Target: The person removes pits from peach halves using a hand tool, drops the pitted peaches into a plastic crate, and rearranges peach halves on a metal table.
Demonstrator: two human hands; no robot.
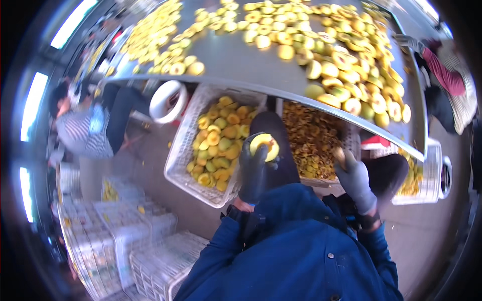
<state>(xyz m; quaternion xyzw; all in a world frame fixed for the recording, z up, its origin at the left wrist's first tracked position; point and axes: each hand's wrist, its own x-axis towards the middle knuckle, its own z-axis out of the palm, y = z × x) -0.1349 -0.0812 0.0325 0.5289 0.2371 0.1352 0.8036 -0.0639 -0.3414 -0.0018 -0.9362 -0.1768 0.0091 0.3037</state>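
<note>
My left hand (251, 175), in a dark glove, holds a halved yellow peach (274, 152) above my left thigh. The cut face is turned up, and a reddish-brown hollow shows at its centre. My right hand (356, 184) wears a grey glove and is closed around a small brownish object (339, 157), too blurred to name. It is held near my right knee, apart from the peach. Left of my knee stands a white plastic crate (177, 165) of peach halves (222, 139). Between my legs, another crate holds brown and yellow fruit scraps (312, 143).
A metal table (233, 60) ahead bears many peach halves (339, 71); its raised edge overhangs the crates. A white bucket (169, 101) stands at left. Stacked crates (109, 229) fill the lower left. Co-workers sit at left (83, 131) and right (452, 75).
</note>
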